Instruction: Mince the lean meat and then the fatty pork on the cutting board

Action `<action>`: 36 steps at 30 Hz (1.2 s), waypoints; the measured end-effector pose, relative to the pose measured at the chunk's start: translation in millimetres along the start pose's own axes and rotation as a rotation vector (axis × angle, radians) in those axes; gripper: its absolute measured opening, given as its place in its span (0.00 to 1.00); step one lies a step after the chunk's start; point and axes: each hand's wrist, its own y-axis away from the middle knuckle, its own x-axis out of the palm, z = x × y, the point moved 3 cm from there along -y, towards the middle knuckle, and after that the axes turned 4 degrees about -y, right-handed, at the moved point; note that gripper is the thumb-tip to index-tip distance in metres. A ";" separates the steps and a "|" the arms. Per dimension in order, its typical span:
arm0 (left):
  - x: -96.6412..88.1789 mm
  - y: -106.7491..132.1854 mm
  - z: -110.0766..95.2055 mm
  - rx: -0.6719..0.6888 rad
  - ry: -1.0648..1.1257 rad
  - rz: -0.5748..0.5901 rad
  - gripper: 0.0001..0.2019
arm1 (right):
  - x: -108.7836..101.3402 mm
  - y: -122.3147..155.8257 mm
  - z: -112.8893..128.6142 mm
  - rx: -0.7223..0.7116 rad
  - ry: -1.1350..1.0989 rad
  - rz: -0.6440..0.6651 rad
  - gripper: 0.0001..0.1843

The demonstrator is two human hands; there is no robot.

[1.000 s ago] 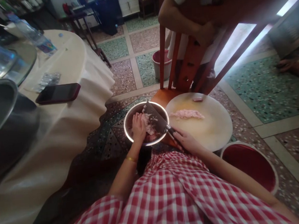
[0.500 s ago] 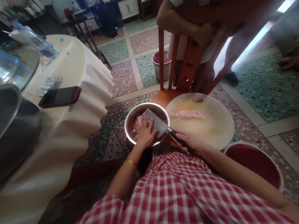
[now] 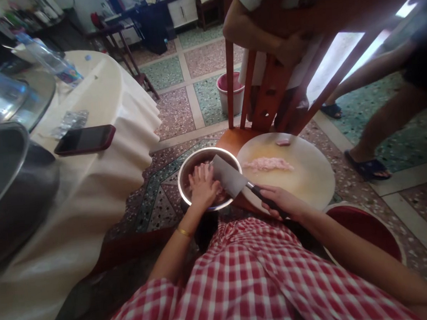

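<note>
My right hand (image 3: pixel 282 200) grips the black handle of a cleaver (image 3: pixel 229 175). Its broad blade slants over the right rim of a metal bowl (image 3: pixel 181 190), the tip close to my left fingers. Inside the bowl, my left hand (image 3: pixel 203 184) lies with fingers stretched over chopped meat (image 3: pixel 221 197), which it partly hides. Right of the bowl, a round cutting board (image 3: pixel 299 185) rests on a wooden chair (image 3: pixel 228 138). A strip of minced pink meat (image 3: pixel 268 164) lies across the board, and a small darker piece of meat (image 3: pixel 283 142) sits near its far edge.
A red-lined bucket (image 3: pixel 365 232) stands right of the board. On the left, a cloth-covered table (image 3: pixel 122 112) bears a phone (image 3: pixel 86 139), a plastic bottle (image 3: pixel 51 59) and a large pot (image 3: pixel 35 177). A person's forearm (image 3: pixel 255 30) rests behind the chair; another person's legs (image 3: pixel 382 114) are at right.
The cleaver and my right hand have shifted right, drawing the blade away from my left hand. My left hand has moved slightly left. A person's legs have come into view on the right.
</note>
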 end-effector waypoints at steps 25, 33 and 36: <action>4.1 -15.3 -96.1 0.181 0.599 -0.027 0.27 | -141.6 73.7 -114.0 -0.373 -0.339 -0.724 0.37; 97.5 -57.4 -167.5 -0.100 0.467 0.002 0.25 | -177.3 50.8 -122.0 -0.341 -0.374 -0.715 0.39; 108.3 -76.6 -160.1 -0.180 0.396 -0.005 0.26 | -174.9 33.9 -113.3 -0.317 -0.336 -0.669 0.38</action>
